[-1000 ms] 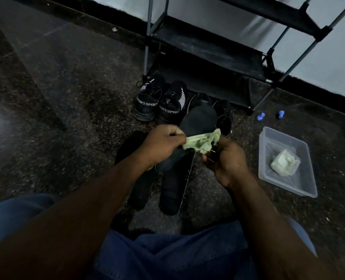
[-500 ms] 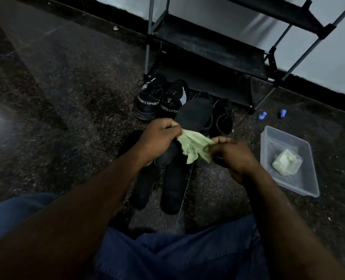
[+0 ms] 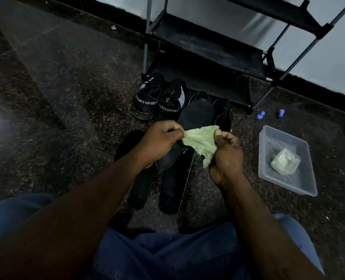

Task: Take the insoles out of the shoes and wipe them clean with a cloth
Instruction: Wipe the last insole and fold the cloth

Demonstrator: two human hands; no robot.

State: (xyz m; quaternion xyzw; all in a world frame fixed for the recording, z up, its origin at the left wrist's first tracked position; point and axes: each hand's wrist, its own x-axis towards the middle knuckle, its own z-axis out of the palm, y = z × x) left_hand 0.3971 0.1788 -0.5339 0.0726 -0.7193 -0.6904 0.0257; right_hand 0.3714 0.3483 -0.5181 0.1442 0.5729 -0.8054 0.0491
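Your left hand is clenched, thumb and forefinger pinching the left edge of the green cloth. Your right hand is likewise curled, gripping the cloth's right edge, so the cloth is stretched between your two hands above the floor. A black insole runs at a slant under the cloth and beneath your left hand, its wide end pointing toward the shoe rack. How your left fingers bear on that insole is hidden, and you cannot tell it from this view. Two more insoles lie flat side by side on the floor below your hands, one to the left and one to the right. A pair of black sneakers lettered "SPORT" stands just in front of the rack. A second pair of black shoes stands just beside them to the right, one partly covered by the raised insole. To your right, well apart from the shoes, a clear plastic tub holds a folded pale cloth. Two small blue objects lie on the floor near the rack's right foot.
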